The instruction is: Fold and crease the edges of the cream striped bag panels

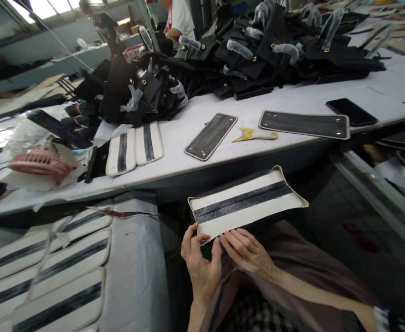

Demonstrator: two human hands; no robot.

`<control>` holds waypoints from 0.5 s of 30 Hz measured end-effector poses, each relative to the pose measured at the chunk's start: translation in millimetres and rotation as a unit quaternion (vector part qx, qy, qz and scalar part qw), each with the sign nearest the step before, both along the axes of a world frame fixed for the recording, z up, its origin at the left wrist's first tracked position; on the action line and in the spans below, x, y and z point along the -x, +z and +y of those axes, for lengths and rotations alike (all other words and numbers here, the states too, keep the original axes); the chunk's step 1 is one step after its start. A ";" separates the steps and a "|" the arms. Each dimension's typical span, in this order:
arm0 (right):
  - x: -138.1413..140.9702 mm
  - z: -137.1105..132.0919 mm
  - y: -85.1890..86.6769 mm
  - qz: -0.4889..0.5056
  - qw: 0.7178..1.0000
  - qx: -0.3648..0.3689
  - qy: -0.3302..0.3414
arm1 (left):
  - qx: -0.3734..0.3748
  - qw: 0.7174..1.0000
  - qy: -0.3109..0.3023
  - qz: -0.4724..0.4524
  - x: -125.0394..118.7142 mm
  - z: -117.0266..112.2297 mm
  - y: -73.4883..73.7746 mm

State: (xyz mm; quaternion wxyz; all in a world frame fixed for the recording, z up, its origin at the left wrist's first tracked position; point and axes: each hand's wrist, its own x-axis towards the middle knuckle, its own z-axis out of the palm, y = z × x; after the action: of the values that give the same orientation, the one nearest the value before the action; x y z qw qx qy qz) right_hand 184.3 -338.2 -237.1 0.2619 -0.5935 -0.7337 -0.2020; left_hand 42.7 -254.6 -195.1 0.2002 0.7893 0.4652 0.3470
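A long white panel with a black stripe (240,203) lies across my lap, tilted, with pale raised rims at its corners. Black material shows beneath and behind it, perhaps a bag body. My left hand (200,258) grips the panel's near left corner, thumb and fingers bent about the edge. Beside it, my right hand (246,249) presses its fingers together along the near long edge, close to the left thumb. What lies under the fingertips is hidden.
The white table (175,133) ahead holds two dark studded panels (211,136), a yellow-and-white tool (256,134), a phone (351,112) and a pink fan (41,162). Black bags (244,55) are heaped behind. Striped panels (71,258) cover a left surface. People stand farther back.
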 end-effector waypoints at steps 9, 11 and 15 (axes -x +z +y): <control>-1.7 2.2 22.0 0.007 1.000 -0.014 -0.002 | 0.022 0.999 -0.041 -0.021 8.0 7.9 -1.3; -6.3 3.7 30.0 0.004 1.000 -0.027 0.005 | 0.016 0.997 -0.068 0.013 12.7 18.9 -9.0; -14.6 7.2 35.7 -0.015 1.000 -0.020 0.010 | -0.014 0.988 -0.128 0.090 15.1 45.8 -16.1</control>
State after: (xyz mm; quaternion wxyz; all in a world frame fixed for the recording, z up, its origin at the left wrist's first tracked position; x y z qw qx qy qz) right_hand 198.8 -331.0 -201.4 0.2646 -0.5781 -0.7391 -0.2227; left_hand 27.6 -208.7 -211.2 0.1894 0.8729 0.3716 0.2530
